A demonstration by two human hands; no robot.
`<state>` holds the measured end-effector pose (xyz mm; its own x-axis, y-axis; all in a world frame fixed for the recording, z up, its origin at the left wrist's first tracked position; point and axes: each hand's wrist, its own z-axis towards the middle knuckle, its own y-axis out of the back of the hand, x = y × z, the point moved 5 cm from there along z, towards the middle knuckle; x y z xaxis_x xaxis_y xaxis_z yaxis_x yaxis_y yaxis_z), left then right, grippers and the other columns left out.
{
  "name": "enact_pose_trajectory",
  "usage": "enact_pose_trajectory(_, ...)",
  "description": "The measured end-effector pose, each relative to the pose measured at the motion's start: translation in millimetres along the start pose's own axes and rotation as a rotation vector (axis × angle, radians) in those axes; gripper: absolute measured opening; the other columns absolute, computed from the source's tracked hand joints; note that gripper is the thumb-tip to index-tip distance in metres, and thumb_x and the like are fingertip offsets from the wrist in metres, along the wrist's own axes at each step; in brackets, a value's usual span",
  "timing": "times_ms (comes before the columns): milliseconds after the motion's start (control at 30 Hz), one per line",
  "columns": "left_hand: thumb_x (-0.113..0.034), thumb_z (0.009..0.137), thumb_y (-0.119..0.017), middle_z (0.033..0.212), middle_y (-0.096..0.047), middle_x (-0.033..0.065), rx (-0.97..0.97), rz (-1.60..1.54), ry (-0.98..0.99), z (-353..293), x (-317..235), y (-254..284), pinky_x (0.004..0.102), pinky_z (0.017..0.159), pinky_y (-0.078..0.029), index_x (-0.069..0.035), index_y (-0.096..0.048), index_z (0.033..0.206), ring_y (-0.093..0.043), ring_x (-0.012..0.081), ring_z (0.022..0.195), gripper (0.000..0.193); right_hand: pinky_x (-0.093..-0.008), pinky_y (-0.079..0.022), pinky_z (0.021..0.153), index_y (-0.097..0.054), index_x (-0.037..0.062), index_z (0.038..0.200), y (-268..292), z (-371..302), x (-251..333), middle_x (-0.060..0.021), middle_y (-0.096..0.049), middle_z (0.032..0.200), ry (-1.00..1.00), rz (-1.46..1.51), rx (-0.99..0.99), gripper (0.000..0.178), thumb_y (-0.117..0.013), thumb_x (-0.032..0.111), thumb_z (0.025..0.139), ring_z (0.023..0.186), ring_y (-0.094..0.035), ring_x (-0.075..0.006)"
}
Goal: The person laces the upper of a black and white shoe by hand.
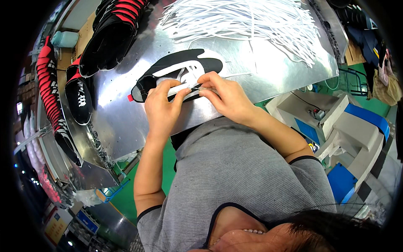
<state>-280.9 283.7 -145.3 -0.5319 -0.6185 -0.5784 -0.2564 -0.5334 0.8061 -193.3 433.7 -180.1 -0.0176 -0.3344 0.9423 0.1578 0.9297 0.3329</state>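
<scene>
A black and white shoe upper (pixel 178 56) with a small red tab (pixel 130 98) at its heel lies on the metal table, toe to the right. My left hand (pixel 163 104) is closed at its near side, thumb and fingers pinching the white edge. Beside it, my right hand (pixel 230 97) pinches the thin end of a white shoelace (pixel 237 74), as far as I can make out; the fingertips partly hide it. The two hands' fingertips almost meet. White lacing crosses the upper's opening.
A large pile of loose white shoelaces (pixel 247 21) covers the table's far side. Stacks of black and red shoe uppers (pixel 47 80) stand at the left, with another stack (pixel 110 44) at the far left. A grey and blue machine (pixel 354 126) is to the right, beyond the table edge.
</scene>
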Motion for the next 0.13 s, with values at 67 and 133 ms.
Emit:
enact_pose_trajectory(67, -0.021, 0.079, -0.08, 0.085, -0.071, 0.0091, 0.0, -0.006, 0.016, 0.2, 0.0, -0.4, 0.0336, 0.071, -0.049, -0.003, -0.068, 0.09, -0.063, 0.0231, 0.076, 0.024, -0.0416, -0.052, 0.07, -0.051, 0.0054, 0.114, 0.7, 1.7, -0.7, -0.0156, -0.069, 0.088, -0.001, -0.024, 0.009, 0.024, -0.06, 0.017, 0.095, 0.079, -0.068, -0.0335)
enact_pose_trajectory(133, -0.023, 0.079, -0.08, 0.085, -0.071, 0.0093, 0.011, -0.023, 0.044, 0.3, 1.5, -1.0, 0.0344, 0.073, -0.049, -0.003, -0.069, 0.09, -0.063, 0.0235, 0.076, 0.025, -0.0414, -0.052, 0.071, -0.051, 0.0061, 0.115, -0.7, 3.4, -2.7, -0.0158, -0.069, 0.088, 0.005, -0.036, 0.011, 0.025, -0.06, 0.018, 0.095, 0.081, -0.068, -0.033)
